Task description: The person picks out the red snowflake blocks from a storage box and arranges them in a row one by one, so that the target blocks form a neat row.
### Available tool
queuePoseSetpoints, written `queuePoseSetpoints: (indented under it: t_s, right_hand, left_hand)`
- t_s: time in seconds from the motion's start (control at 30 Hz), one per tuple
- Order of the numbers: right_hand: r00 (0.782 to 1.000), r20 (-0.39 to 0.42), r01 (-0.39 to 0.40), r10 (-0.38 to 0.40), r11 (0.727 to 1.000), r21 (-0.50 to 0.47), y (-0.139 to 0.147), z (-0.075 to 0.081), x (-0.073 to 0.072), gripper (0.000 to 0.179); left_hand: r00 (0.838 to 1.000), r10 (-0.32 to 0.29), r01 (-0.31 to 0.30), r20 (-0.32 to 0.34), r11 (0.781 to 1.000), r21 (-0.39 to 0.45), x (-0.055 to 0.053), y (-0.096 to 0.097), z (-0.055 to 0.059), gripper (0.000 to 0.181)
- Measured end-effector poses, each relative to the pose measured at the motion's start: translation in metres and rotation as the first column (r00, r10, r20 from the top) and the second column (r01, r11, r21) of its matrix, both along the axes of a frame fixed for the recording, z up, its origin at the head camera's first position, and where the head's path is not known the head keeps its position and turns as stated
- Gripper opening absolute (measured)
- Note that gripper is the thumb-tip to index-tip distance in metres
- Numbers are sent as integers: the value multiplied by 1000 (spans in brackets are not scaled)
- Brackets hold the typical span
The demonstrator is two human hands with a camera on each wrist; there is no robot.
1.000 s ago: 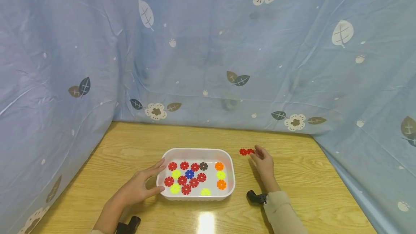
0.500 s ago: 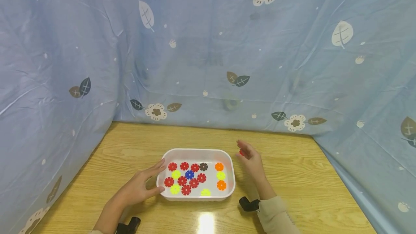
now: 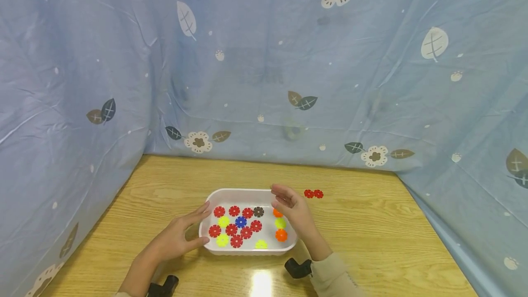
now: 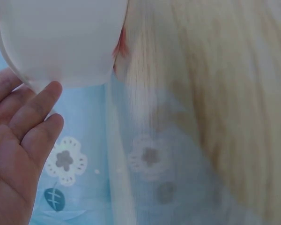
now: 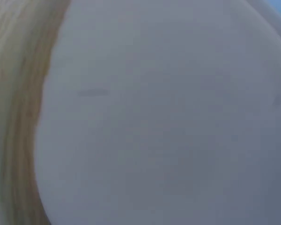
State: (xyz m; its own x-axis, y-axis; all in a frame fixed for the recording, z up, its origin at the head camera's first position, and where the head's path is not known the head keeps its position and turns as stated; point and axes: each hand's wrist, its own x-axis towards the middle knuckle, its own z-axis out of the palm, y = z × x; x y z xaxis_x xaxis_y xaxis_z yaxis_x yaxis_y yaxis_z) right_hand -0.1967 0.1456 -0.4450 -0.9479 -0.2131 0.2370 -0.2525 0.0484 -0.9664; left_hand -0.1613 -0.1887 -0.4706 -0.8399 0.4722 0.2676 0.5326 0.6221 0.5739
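A white plastic tray (image 3: 247, 252) holds several notched, snowflake-shaped discs, among them a red disc (image 3: 236, 241), a blue disc (image 3: 241, 222) and a dark brown disc (image 3: 258, 211). My left hand (image 3: 175, 237) rests against the tray's left end, thumb and fingers spread along the rim; the left wrist view shows fingertips (image 4: 51, 89) at its outer wall. Over the right end hovers my right hand (image 3: 294, 210), fingers loosely bent with nothing visible in them, partly covering an orange disc (image 3: 277, 213). The right wrist view is filled by the tray's pale wall (image 5: 154, 117).
Two red discs (image 3: 313, 194) lie side by side on the wooden table (image 3: 379, 228), beyond the tray's far right corner. A blue patterned curtain (image 3: 255, 68) encloses the table at the back and sides. A black wrist-worn device (image 3: 298, 268) sits by the right sleeve.
My right hand has left the two red discs on the table and moved left over the tray's right end. The left hand and the tray stay where they were.
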Motion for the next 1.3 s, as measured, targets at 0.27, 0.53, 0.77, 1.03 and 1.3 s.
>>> queuePoseSetpoints:
  t_s: [0.27, 0.53, 0.77, 1.03, 1.3]
  right_hand:
    - [992, 40, -119, 116, 991, 69, -23, -5, -3, 42]
    - [984, 102, -158, 144, 977, 142, -30, -11, -8, 35]
    - [968, 206, -193, 146, 953, 234, -32, -16, -11, 33]
    - [962, 214, -238, 171, 909, 342, -33, -18, -11, 33]
    - [963, 241, -224, 121, 855, 467, -34, -22, -9, 34]
  left_hand:
    - [1000, 1, -1, -3, 1000, 5, 0, 1, 0, 62]
    - [1000, 5, -5, 16, 1000, 1, -2, 0, 2, 64]
    - [1000, -2, 2, 6, 1000, -8, -1, 0, 3, 64]
    - [1000, 12, -12, 13, 1000, -5, 0, -1, 4, 64]
    - [1000, 3, -3, 18, 1000, -2, 0, 0, 2, 63]
